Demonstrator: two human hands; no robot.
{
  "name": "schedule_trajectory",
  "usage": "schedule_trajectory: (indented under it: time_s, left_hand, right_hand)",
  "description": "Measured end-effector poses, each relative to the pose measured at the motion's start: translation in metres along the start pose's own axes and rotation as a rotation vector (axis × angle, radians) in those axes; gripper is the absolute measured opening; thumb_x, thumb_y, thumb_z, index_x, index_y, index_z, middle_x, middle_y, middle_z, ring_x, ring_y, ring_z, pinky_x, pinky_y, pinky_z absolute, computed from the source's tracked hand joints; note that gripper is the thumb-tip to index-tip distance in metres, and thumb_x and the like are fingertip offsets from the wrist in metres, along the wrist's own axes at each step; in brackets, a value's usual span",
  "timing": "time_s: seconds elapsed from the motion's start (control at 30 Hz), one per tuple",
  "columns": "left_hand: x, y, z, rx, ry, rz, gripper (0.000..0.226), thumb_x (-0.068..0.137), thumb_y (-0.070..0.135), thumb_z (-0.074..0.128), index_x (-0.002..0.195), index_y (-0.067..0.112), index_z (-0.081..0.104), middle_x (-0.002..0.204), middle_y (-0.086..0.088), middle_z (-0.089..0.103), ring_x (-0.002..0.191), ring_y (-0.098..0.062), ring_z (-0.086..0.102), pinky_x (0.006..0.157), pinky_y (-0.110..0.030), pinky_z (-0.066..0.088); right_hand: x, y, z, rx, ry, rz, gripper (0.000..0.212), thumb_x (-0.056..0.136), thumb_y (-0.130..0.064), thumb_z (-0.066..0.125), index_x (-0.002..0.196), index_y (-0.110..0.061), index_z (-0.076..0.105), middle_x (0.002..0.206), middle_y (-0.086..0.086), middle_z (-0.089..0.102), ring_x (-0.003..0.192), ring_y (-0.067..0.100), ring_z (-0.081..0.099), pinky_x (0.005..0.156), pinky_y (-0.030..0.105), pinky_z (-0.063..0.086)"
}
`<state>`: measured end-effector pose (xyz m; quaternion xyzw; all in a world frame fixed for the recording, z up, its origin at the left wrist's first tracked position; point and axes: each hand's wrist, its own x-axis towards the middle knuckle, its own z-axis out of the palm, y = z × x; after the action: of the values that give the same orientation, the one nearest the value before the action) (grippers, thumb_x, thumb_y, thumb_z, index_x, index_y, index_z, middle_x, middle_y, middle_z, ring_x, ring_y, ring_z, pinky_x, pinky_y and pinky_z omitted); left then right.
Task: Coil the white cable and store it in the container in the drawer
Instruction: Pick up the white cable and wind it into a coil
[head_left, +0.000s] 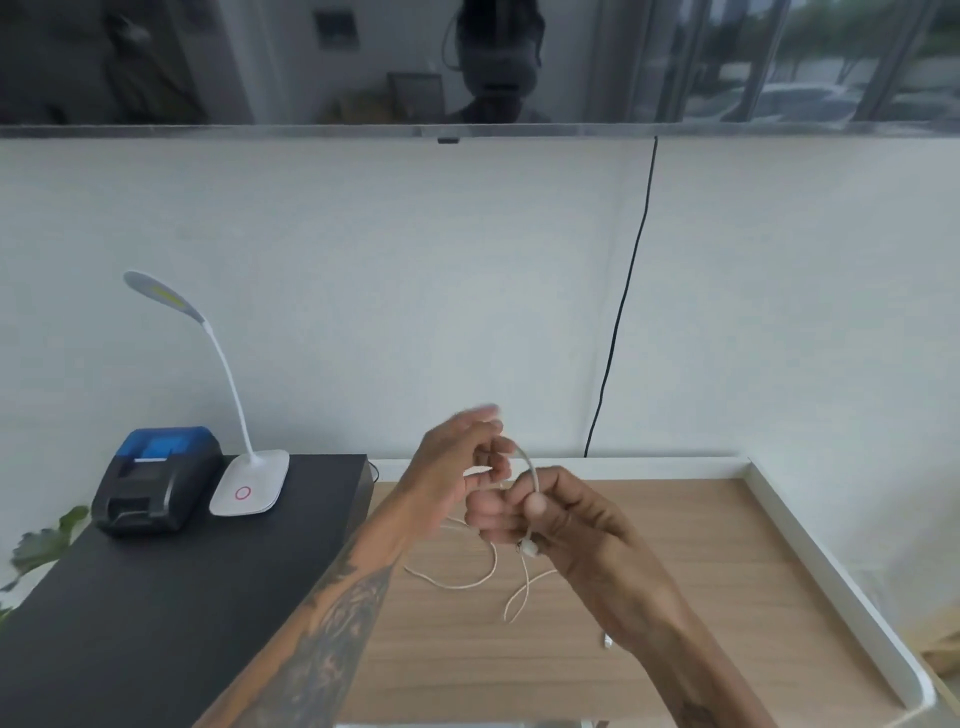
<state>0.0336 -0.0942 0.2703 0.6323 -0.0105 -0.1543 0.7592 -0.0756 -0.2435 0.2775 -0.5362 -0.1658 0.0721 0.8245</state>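
The white cable (485, 579) hangs from both hands, with loose loops lying on the wooden desk top (675, 545). My right hand (566, 514) is closed around a bend of the cable, and a white plug end sticks out below its fingers. My left hand (462, 467) is just to the left and slightly above, blurred, its fingers curled on the cable where it arches over to the right hand. Another white plug end shows beside my right forearm. No drawer or container is in view.
A black side surface (156, 623) on the left holds a blue-and-black small printer (156, 480) and a white gooseneck lamp (249, 483). The desk has a raised white rim (831, 561) along the back and right. A black cord (618, 322) runs down the wall. Plant leaves (41, 545) at far left.
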Motion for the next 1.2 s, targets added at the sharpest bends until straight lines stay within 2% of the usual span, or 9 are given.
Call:
schedule_trajectory:
  time_s: [0.1,0.2,0.37,0.47,0.57,0.67,0.8,0.93,1.2]
  left_hand:
    - [-0.024,-0.019,0.004,0.275,-0.098,0.119,0.044,0.099,0.048,0.046,0.073,0.028,0.076,0.067,0.008,0.071,0.067,-0.011,0.066,0.066,-0.023,0.053]
    - [-0.046,-0.04,0.004,0.541,-0.059,0.302,0.047,0.099,0.059,0.042,0.073,0.028,0.066,0.078,-0.016,0.058,0.069,-0.018,0.052,0.071,-0.029,0.042]
    - [-0.066,-0.041,-0.002,0.474,-0.082,0.391,0.029,0.098,0.041,0.05,0.079,0.023,0.062,0.086,-0.001,0.065,0.085,-0.014,0.063,0.084,-0.036,0.046]
    - [-0.064,-0.029,-0.016,0.462,-0.083,0.463,0.024,0.101,0.035,0.055,0.087,0.018,0.064,0.07,-0.006,0.061,0.067,-0.017,0.062,0.075,-0.045,0.053]
    - [-0.055,-0.008,-0.026,0.552,0.01,0.613,0.011,0.095,0.034,0.066,0.089,0.026,0.069,0.059,0.004,0.053,0.054,-0.004,0.046,0.055,-0.019,0.045]
    - [-0.044,0.013,-0.028,0.59,0.053,0.652,0.014,0.083,0.036,0.079,0.083,0.027,0.069,0.052,0.011,0.038,0.051,-0.007,0.034,0.049,-0.014,0.031]
    - [-0.032,0.031,-0.02,0.517,0.022,0.681,0.026,0.07,0.041,0.086,0.075,0.021,0.071,0.054,0.009,0.039,0.056,-0.011,0.034,0.055,-0.019,0.033]
    - [-0.029,0.03,-0.009,0.397,-0.059,0.617,0.04,0.067,0.05,0.086,0.08,0.015,0.073,0.078,-0.035,0.06,0.071,-0.022,0.05,0.072,-0.038,0.044]
    - [-0.036,-0.02,-0.005,0.426,-0.156,0.475,0.02,0.092,0.04,0.068,0.081,0.025,0.074,0.063,-0.01,0.063,0.056,-0.01,0.054,0.058,-0.027,0.046]
  right_hand:
    - [0.006,-0.018,0.006,0.249,-0.014,-0.116,0.014,0.092,-0.011,0.053,0.1,-0.006,0.064,0.116,0.031,0.067,0.107,0.044,0.065,0.094,0.048,0.05]
    - [0.021,-0.032,0.006,0.283,-0.015,-0.295,0.015,0.099,-0.004,0.042,0.099,-0.007,0.056,0.134,0.027,0.061,0.125,0.039,0.059,0.106,0.045,0.048]
    - [0.043,-0.022,-0.01,-0.449,0.264,-0.354,0.017,0.106,-0.003,0.04,0.093,-0.009,0.049,0.135,-0.003,0.062,0.14,0.01,0.045,0.109,0.038,0.039]
    - [0.043,-0.01,-0.02,-0.785,0.189,-0.22,0.015,0.105,0.001,0.037,0.091,0.0,0.043,0.118,0.011,0.066,0.139,0.002,0.043,0.105,0.028,0.043]
    - [0.029,-0.002,-0.018,-0.819,0.061,-0.041,0.017,0.107,-0.011,0.04,0.094,-0.013,0.05,0.12,0.009,0.072,0.105,0.005,0.07,0.087,0.029,0.054]
    - [0.017,0.006,-0.01,-0.67,0.002,0.026,0.027,0.108,-0.024,0.038,0.121,-0.01,0.056,0.11,0.004,0.077,0.057,0.015,0.062,0.062,0.018,0.045]
    - [0.006,0.011,-0.006,-0.341,-0.055,0.087,0.033,0.104,-0.026,0.044,0.128,-0.012,0.061,0.089,0.006,0.077,0.047,0.012,0.047,0.054,0.015,0.041]
    - [-0.003,0.004,-0.004,0.198,-0.167,0.113,0.029,0.098,-0.009,0.049,0.121,-0.002,0.065,0.12,0.022,0.071,0.074,0.024,0.075,0.062,0.028,0.057]
    - [-0.012,-0.02,0.01,0.642,-0.171,-0.147,0.041,0.095,0.004,0.055,0.136,0.004,0.053,0.141,0.026,0.055,0.121,0.036,0.063,0.093,0.037,0.058]
